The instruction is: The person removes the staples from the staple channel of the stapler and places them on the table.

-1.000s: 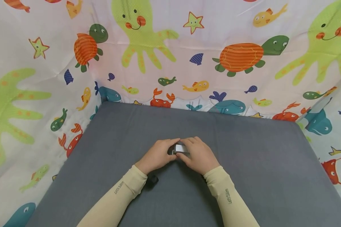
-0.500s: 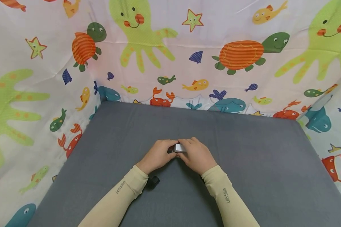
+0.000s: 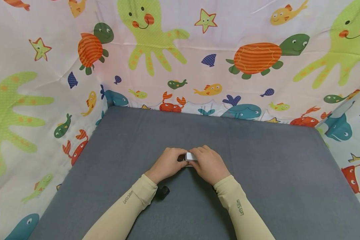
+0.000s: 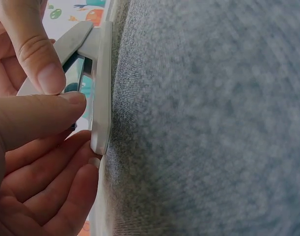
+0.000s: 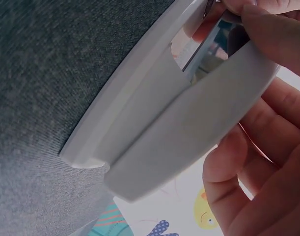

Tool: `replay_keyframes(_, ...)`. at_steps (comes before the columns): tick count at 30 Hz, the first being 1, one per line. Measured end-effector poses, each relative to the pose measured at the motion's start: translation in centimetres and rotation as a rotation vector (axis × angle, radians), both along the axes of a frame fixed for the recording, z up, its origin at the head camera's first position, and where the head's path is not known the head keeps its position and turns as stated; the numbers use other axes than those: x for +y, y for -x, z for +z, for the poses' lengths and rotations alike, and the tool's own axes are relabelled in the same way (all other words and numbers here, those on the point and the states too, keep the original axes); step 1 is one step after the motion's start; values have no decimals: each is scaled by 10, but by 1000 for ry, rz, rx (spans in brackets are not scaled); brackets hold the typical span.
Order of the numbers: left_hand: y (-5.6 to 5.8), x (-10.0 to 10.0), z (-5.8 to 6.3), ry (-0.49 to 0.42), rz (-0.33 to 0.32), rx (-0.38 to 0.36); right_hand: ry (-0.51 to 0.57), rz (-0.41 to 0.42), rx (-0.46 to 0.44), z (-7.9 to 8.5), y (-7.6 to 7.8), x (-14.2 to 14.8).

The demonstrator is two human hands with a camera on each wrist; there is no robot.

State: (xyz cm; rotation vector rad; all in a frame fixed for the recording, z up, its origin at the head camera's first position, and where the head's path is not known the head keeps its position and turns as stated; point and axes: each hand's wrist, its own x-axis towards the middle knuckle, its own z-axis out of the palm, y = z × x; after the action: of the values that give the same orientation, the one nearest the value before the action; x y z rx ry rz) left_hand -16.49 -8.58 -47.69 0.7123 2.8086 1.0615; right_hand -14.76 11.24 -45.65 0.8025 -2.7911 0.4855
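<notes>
A light grey stapler (image 3: pixel 190 156) stands on the grey surface between both hands. Its top arm (image 5: pixel 199 123) is lifted at an angle from the base (image 5: pixel 120 98), and a shiny metal rail (image 5: pixel 213 46) shows in the gap. My right hand (image 3: pixel 209 165) grips the top arm, thumb on one side and curled fingers on the other. From the other end, my left hand (image 3: pixel 166 164) pinches at the stapler; its thumb (image 4: pixel 51 115) lies by the rail, and its curled fingers (image 4: pixel 56 182) reach the base's end. What lies under the thumbs is hidden.
A grey cloth surface (image 3: pixel 273 173) spreads around the hands. Cloth walls (image 3: pixel 180 63) printed with sea animals rise at the back and sides. A small black object (image 3: pixel 163 192) shows beside the left wrist.
Both hands stay at the stapler with only slight shifts. The right hand has come a little to the left since the first frame, and the camera view wavers slightly.
</notes>
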Motion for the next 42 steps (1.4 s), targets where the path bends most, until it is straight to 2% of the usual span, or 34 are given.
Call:
replay_keyframes(7, 0, 1, 0, -43, 23, -38, -7, 10, 4, 1, 1, 1)
replay_keyframes(15, 2, 0, -2, -26, 20, -20, 25, -29, -48, 6, 1, 5)
replay_keyframes(29, 3, -2, -1, -30, -5, -15, 57, -45, -54, 13, 2, 13)
replay_keyframes(42, 4, -2, -4, -23, 14, -37, 93, -103, -172, 30, 4, 33)
